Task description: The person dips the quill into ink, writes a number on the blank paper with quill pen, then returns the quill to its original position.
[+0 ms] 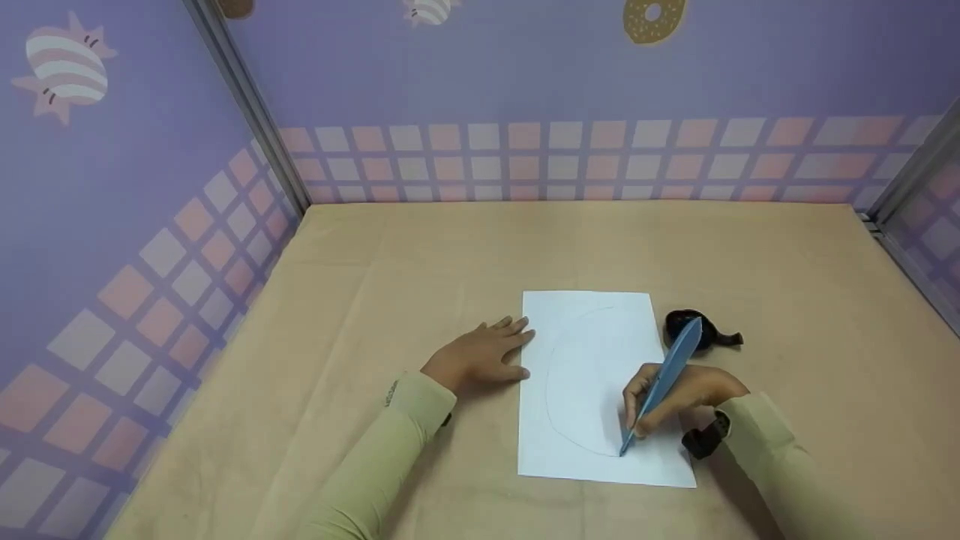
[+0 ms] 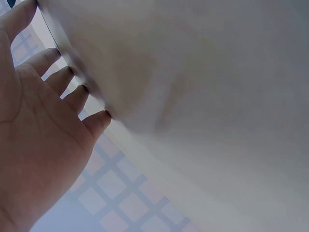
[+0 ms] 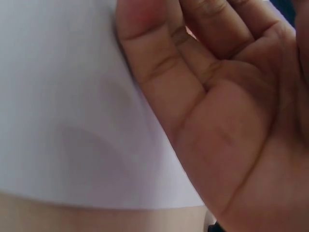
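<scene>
Drawing in progress on white rectangular paper sheet [image 1: 592, 360], lying flat on tan cloth-covered tabletop [image 1: 375, 300], long side running away from the body. Faint pencil-grey curved line [image 1: 551, 375] on it already, bowing twd the sheet's left edge, running from top centre down to near bottom centre.

Right hand [image 1: 679, 397]: fingers curled around a light-blue feather-shaped pen [image 1: 664, 382], gripped low on the shaft, tip touching paper at the curve's lower end, feather top leaning up & away to the right. Heel of hand resting on sheet's lower right part. Black strap at the wrist, over pale yellow-beige sleeve [image 1: 780, 457].

Left hand [image 1: 480, 356]: flat, palm down, fingers straight & slightly spread, fingertips at or just on the sheet's left edge; can't tell exactly which. Wrist view shows same: straight fingers [image 2: 58, 77] against the surface, holding nothing.

Small black round ink-pot-like object [image 1: 694, 330] just beside sheet's right edge, partly behind the feather; exact type unclear.

To do this stroke well, judging fr the pics: keep left fingertips pressing on the paper itself, not just the cloth, so sheet can't skate. Keep heel of right hand planted as pivot, light even pressure at tip, grip low. Watch smudging under the heel, & the black pot near the elbow-side sweep.
</scene>
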The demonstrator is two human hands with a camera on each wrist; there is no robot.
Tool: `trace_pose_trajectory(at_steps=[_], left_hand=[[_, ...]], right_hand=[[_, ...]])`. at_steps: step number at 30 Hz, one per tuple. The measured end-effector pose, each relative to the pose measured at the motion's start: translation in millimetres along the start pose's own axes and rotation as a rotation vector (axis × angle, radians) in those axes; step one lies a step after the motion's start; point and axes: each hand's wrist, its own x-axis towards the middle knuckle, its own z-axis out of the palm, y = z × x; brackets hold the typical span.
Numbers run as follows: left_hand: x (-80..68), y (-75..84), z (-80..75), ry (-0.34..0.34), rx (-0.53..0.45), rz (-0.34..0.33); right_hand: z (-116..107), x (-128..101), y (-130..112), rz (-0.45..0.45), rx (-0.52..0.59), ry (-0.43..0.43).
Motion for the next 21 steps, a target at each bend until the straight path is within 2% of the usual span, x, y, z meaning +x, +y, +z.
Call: trace_pose_trajectory(at_steps=[4, 11, 21], left_hand=[[-0.4, -0.2, -0.3, -0.002, -0.004, 0.008], [-0.4, -0.1, -0.5, -0.002, 0.008, 0.008], [0.0, 0.6, -0.6, -0.004, 0.021, 0.004]], right_hand=[[-2.3, -1.5, 0.4, -0.003, -0.006, -0.005], [-5.6, -2.1, 2.6, -0.074, 0.018, -0.071], [-9.3, -7.1, 2.7, -0.013, -0.034, -0.021]])
